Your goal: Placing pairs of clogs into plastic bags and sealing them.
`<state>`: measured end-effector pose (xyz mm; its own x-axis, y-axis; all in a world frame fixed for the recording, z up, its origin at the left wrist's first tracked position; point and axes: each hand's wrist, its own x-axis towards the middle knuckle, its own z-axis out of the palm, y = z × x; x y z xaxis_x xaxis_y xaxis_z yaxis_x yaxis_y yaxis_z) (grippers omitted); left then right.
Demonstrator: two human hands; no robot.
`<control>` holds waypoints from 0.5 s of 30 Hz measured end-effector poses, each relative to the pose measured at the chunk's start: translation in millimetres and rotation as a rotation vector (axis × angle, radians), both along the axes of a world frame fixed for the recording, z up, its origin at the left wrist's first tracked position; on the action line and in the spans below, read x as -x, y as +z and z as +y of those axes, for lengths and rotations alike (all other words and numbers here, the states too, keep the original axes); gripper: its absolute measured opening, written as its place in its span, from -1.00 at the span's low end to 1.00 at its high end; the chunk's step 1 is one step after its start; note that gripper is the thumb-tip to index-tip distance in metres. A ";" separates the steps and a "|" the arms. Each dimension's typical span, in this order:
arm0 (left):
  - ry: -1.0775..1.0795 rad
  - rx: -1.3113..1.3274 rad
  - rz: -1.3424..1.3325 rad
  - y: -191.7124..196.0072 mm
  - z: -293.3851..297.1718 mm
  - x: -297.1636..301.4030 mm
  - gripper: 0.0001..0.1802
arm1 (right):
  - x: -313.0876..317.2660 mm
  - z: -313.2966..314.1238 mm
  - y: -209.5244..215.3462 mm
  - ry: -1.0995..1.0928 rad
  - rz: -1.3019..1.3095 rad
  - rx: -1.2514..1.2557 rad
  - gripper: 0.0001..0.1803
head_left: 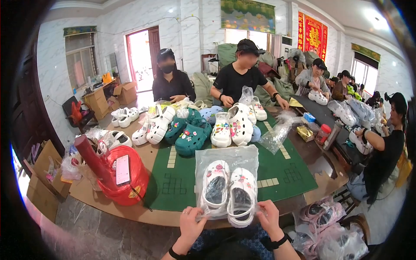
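A clear plastic bag (pixel 249 157) lies on the near edge of the green mat, with a pair of white clogs in it. The left clog (pixel 215 184) and the right clog (pixel 242 190) carry pink and red charms, and their heel straps face me. Past the bag's near edge, the right clog's heel seems to stick out. My left hand (pixel 192 224) pinches the bag's near left corner. Pinched at the near right corner is the same bag, in my right hand (pixel 269 220). Dark bands circle both my wrists.
Ahead are green clogs (pixel 193 138) and more white clogs (pixel 221 130). A phone (pixel 123 170) rests on a red bagged bundle (pixel 130 190) at left. Loose plastic bags (pixel 277 134) lie right of centre. Bagged pink clogs (pixel 323 214) are low right. Several people work around the tables.
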<state>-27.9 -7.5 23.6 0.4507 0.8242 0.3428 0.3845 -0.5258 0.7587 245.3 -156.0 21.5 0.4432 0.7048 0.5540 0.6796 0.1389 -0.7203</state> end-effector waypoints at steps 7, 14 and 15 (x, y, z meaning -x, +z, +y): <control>0.017 -0.257 0.084 36.6 -30.2 -24.8 -0.18 | 45.3 -20.2 40.0 0.021 -0.377 0.307 0.12; 0.040 -0.242 -0.019 14.7 -10.3 -35.6 -0.31 | 37.4 3.1 2.7 0.103 0.026 0.189 0.02; 0.036 -0.261 -0.082 14.5 -8.2 -34.4 -0.37 | 39.1 6.1 4.4 0.124 0.161 0.161 -0.01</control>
<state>6.5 -15.7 38.1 0.3850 0.7178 0.5801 0.3492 -0.6951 0.6284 206.1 -149.9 26.0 0.4209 0.8329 0.3594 0.5395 0.0887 -0.8373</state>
